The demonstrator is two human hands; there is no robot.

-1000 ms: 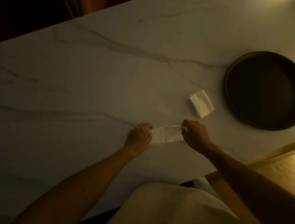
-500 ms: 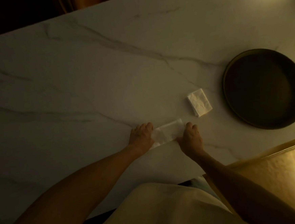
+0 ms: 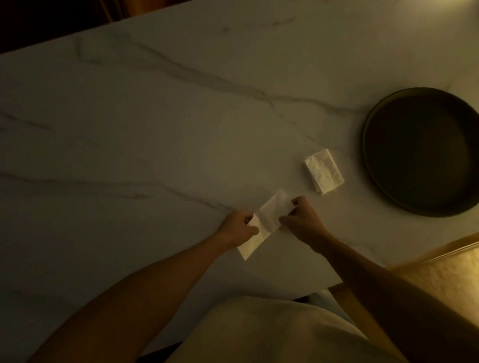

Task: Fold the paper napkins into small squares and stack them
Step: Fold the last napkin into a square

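Both hands (image 3: 270,224) pinch napkin (image 3: 264,222) nr table (image 3: 171,129) edge; stack (image 3: 324,171) apart.

A white napkin strip (image 3: 264,222) lies diagonally at lower centre; a folded square stack (image 3: 324,171) sits to its upper right.

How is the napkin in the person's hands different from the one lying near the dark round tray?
The napkin in the hands is a long strip lying at a slant; the folded napkin by the round tray is a compact, nearly square packet. The strip is pinched by the left hand and the right hand; the packet lies untouched on the marble table. The packet looks thicker, with layered edges. Both are white paper.
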